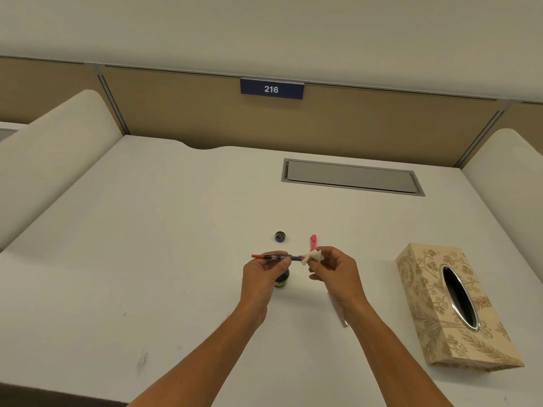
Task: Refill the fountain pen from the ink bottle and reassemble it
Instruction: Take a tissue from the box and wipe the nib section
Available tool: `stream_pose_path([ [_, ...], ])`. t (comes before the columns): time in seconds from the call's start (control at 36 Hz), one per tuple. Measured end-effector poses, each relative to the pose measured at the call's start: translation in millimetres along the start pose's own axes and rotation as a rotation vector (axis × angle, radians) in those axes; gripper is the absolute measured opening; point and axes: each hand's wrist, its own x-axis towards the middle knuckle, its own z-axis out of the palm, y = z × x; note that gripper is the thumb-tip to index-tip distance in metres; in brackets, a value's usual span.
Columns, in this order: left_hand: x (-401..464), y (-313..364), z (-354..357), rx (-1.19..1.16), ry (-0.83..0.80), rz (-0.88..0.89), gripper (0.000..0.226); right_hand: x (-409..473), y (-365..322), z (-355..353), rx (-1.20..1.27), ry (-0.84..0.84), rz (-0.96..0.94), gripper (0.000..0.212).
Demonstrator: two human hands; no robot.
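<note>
The left hand [258,279] is raised above the white counter [147,259], its fingers [274,262] curled close and pinching the pen's inner section [274,256], a thin clear tube with a red end. The section lies level, the red tip pointing left and the nib end pointing right. Directly below and partly hidden behind this hand stands the ink bottle [282,279], dark with a yellowish band near its base, upright on the counter. Its cap [280,236] sits apart on the counter, farther from the person, a small dark round piece.

Just right of the cap lies a pink pen part [313,241], its near end hidden behind the right hand's fingers. The right hand [335,274] holds a small crumpled white tissue [312,257] pinched between thumb and fingers, narrow and closed round it; the tissue touches the nib end of the inner section. Under the right wrist a pale, slim pen piece [338,311] lies on the counter, partly covered by the arm.

Well to the right rests a patterned beige tissue box [440,304] with an oval opening.
</note>
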Motion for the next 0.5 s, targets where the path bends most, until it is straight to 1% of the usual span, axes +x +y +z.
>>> stream_pose_path([
  [0.08,-0.7,-0.7,1.0,0.004,0.004,-0.007,0.010,-2.1,0.3,1.5,-0.030,0.012,-0.012,0.010],
  [0.22,-2.7,-1.7,1.6,0.001,-0.008,-0.006,0.010,-1.9,2.1,4.3,-0.050,0.043,-0.014,0.009],
  [0.5,-1.0,0.8,2.9,0.011,0.004,0.018,0.009,-1.8,2.8,3.9,0.000,0.068,0.001,0.006],
])
